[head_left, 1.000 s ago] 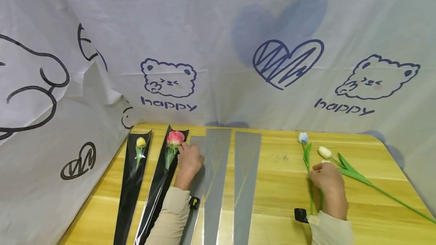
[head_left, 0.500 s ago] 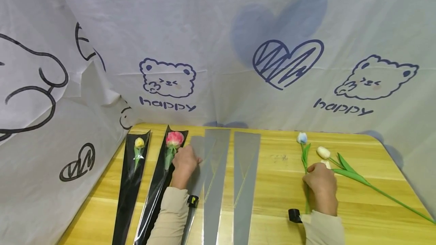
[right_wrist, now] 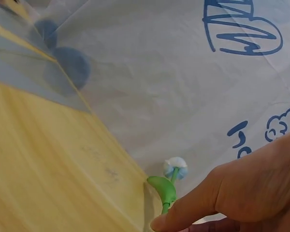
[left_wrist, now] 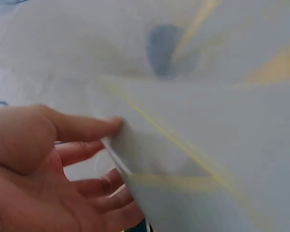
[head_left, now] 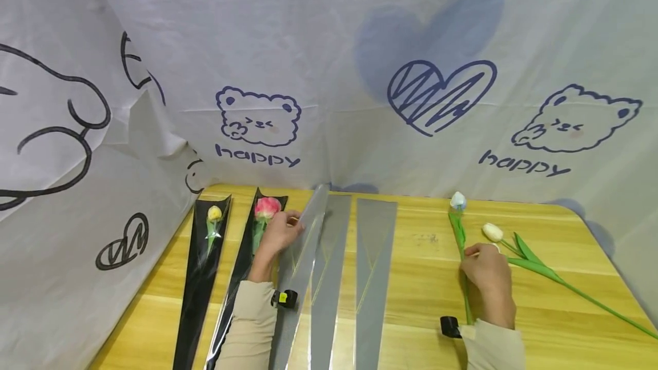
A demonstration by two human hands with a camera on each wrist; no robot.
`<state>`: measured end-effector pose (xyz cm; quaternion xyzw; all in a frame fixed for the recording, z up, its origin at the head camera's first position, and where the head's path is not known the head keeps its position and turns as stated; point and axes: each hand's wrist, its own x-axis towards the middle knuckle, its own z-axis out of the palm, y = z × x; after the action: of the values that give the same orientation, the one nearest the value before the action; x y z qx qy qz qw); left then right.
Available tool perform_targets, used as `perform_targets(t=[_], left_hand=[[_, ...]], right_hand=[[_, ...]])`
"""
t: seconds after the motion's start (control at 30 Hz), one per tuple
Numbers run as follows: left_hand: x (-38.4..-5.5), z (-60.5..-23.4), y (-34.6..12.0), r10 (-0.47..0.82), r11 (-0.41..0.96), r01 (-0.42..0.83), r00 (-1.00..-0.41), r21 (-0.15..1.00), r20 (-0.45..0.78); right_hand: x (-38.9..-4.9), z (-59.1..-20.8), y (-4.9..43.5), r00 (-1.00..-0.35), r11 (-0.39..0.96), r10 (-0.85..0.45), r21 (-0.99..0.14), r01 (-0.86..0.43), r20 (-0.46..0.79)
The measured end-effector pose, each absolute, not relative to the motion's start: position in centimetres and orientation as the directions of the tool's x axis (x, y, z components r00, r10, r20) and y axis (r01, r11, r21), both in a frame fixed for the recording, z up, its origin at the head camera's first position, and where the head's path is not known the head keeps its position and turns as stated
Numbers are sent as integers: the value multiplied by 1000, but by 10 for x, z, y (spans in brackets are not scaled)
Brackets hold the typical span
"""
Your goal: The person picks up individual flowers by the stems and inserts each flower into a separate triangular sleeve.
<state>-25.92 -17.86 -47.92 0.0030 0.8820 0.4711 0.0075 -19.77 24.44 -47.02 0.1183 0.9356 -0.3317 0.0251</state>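
Note:
My left hand (head_left: 280,232) pinches the edge of a grey flower sleeve (head_left: 307,244) between thumb and fingers. The sleeve's top is tilted up off the table, and in the left wrist view a yellow-edged fold (left_wrist: 183,145) of it lies beside the fingertips. My right hand (head_left: 488,272) pinches the green stem of a blue-and-white artificial tulip (head_left: 458,201). In the right wrist view, the tulip's bloom (right_wrist: 175,166) and a leaf (right_wrist: 162,189) stick out past the thumb. Just right of that hand lies a white tulip (head_left: 492,232); another pale bloom is mostly hidden behind the hand.
Two more grey sleeves (head_left: 329,278) (head_left: 375,267) lie flat mid-table. At left are black sleeves, one (head_left: 194,290) with a yellow tulip (head_left: 214,213), the other (head_left: 239,278) with a pink flower (head_left: 268,207). A printed cloth (head_left: 349,130) stands behind the wooden table (head_left: 421,301).
My left hand has taken the nearest grey sleeve's edge and raised it from the table. The right hand has shifted slightly left, and the blue-and-white tulip's bloom and leaf have turned and risen a little.

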Motion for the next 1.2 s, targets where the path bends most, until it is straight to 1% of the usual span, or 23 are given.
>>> perform_targets(t=[0.1, 0.17, 0.23, 0.33, 0.43, 0.6, 0.73, 0.83, 0.9, 0.97, 1.07, 1.2], left_hand=[[-260, -477, -180, 84, 363, -32, -994, 931, -67], [-262, -476, -179, 107, 261, -82, -988, 962, -113], [-264, -475, -178, 124, 182, -118, -982, 976, -142], [-267, -476, -177, 143, 113, -148, -976, 982, -164], [-269, -479, -174, 174, 63, -156, -971, 986, -165], [-269, -483, -167, 222, -18, -166, -962, 986, -158], [-268, -485, -162, 266, -60, -200, -948, 978, -177], [-268, -484, -159, 306, -90, -244, -930, 966, -206], [-267, -482, -157, 332, -102, -249, -921, 963, -203], [-265, -479, -157, 347, -108, -243, -918, 964, -193], [-263, -474, -157, 381, -89, -195, -913, 977, -147], [-259, -468, -156, 424, -100, -161, -900, 982, -104]], right_hand=[[-197, -468, 245, -974, 746, 198, -628, 223, -110], [-196, -465, 244, -976, 728, 189, -652, 211, -105], [-195, -463, 244, -981, 695, 168, -694, 190, -100], [-196, -460, 242, -985, 623, 138, -765, 167, -102], [-197, -458, 240, -986, 552, 123, -818, 162, -112], [-197, -456, 236, -985, 458, 137, -874, 160, -108], [-197, -453, 234, -979, 382, 199, -916, 124, -50], [-198, -450, 233, -964, 317, 265, -945, 79, 9], [-199, -448, 231, -953, 263, 300, -964, 47, 35], [-200, -446, 228, -946, 200, 323, -979, 27, 40], [-202, -443, 223, -939, 89, 343, -996, 8, 23], [-203, -439, 214, -944, -29, 329, -999, -22, 11]])
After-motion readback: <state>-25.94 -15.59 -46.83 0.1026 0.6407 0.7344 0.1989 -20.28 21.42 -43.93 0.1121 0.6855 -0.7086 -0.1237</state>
